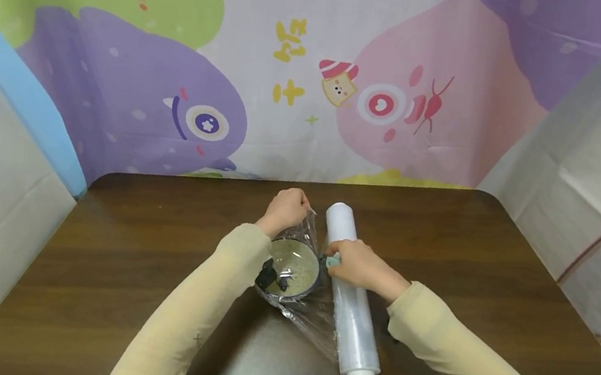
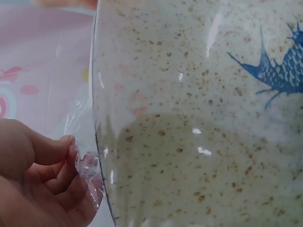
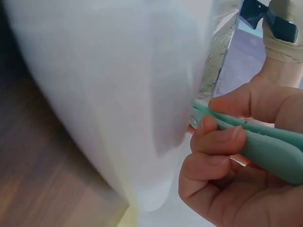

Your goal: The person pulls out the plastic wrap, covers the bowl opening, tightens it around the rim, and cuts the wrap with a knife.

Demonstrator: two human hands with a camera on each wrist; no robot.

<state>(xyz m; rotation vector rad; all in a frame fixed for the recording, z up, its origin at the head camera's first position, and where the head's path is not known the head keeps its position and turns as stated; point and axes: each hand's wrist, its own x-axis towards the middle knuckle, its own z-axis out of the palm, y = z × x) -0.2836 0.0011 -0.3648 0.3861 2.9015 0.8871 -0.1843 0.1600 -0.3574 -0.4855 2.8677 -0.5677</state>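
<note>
A round speckled bowl [image 1: 297,269] with a blue fish pattern inside stands on the table, clear cling film [image 1: 303,232] stretched over it. At the bowl's far side my left hand [image 1: 286,208] pinches a gathered edge of that film between thumb and fingers, as the left wrist view also shows. The film runs right to a long white roll [image 1: 354,317] lying beside the bowl. Over the roll, my right hand [image 1: 361,265] grips a pair of green-handled scissors [image 3: 265,146]; their blades are hidden. Bunched film hangs at the bowl's near side.
The brown wooden table [image 1: 161,239] carries the bowl and roll. A printed cartoon cloth [image 1: 297,119] hangs behind its far edge. Pale sheets hang at both sides. A dark wrist strap [image 1: 266,274] partly covers the bowl in the head view.
</note>
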